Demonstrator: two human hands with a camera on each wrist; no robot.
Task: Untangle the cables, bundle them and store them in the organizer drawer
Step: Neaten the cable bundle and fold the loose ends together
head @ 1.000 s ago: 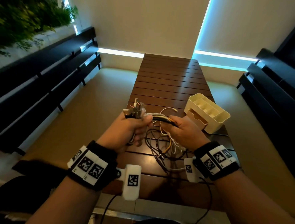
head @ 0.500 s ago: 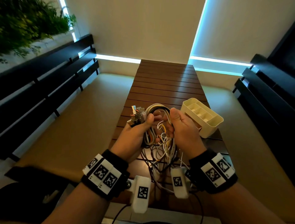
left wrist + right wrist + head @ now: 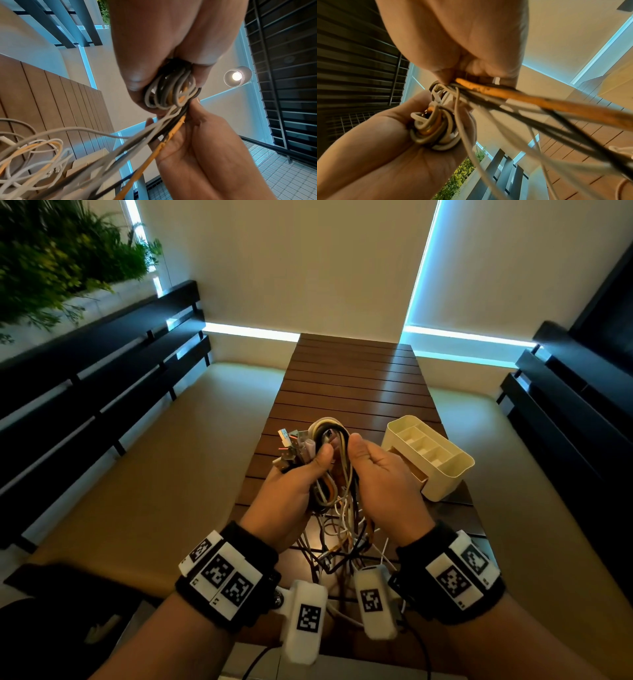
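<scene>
A bundle of cables [image 3: 329,433], white, grey, black and orange, is held up over the wooden table [image 3: 352,378]. My left hand [image 3: 291,484] grips the coiled loops [image 3: 169,92] with the plug ends [image 3: 291,446] sticking out beside its thumb. Beside it on the right, my right hand [image 3: 380,474] holds the strands running off the coil, among them an orange cable [image 3: 522,96]. Loose cable tails [image 3: 342,539] hang in a tangle down to the table. The cream organizer [image 3: 431,457] stands right of my hands, its small drawer [image 3: 414,470] pulled out a little.
Dark slatted benches [image 3: 102,378] run along both sides of the table, with green plants [image 3: 51,261] at the back left. Black wires [image 3: 421,645] run from my wrist cameras near the table's front edge.
Both hands have risen and come together. A second ago they held the cables stretched apart; the strands are now looped into a coil in my left hand, another loop laid on since.
</scene>
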